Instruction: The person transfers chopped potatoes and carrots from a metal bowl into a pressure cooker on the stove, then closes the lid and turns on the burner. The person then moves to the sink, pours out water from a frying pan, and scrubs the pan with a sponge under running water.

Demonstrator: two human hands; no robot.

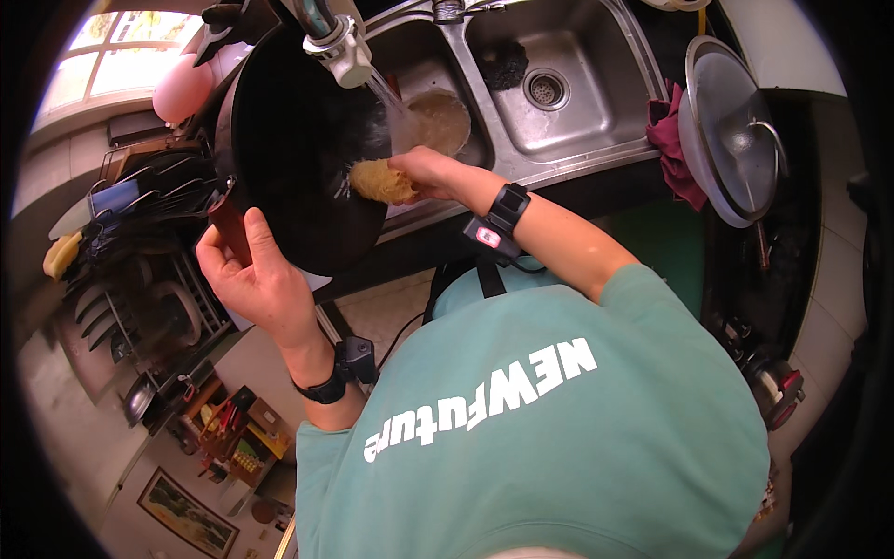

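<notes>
My left hand (pixel 260 283) grips the reddish-brown handle (pixel 229 222) of a large black wok (pixel 300 133), which is tilted over the left sink basin. In my right hand (pixel 433 175) is a tan loofah scrubber (pixel 380 181), held at the wok's near right side. Water runs from the white spout fitting of a faucet (pixel 342 52) down beside the wok. Below the stream, a round patch of cloudy, splashing water (pixel 438 120) shows in the left basin (pixel 412 52); whether a bowl holds it I cannot tell.
In the right steel basin (pixel 580 84) a dark scouring pad (pixel 504 64) lies near the drain. A glass lid (pixel 733 133) and a maroon cloth (pixel 674 147) are at the right. A dish rack (pixel 199 293) with several plates stands left, near a pink balloon-like object (pixel 183 89).
</notes>
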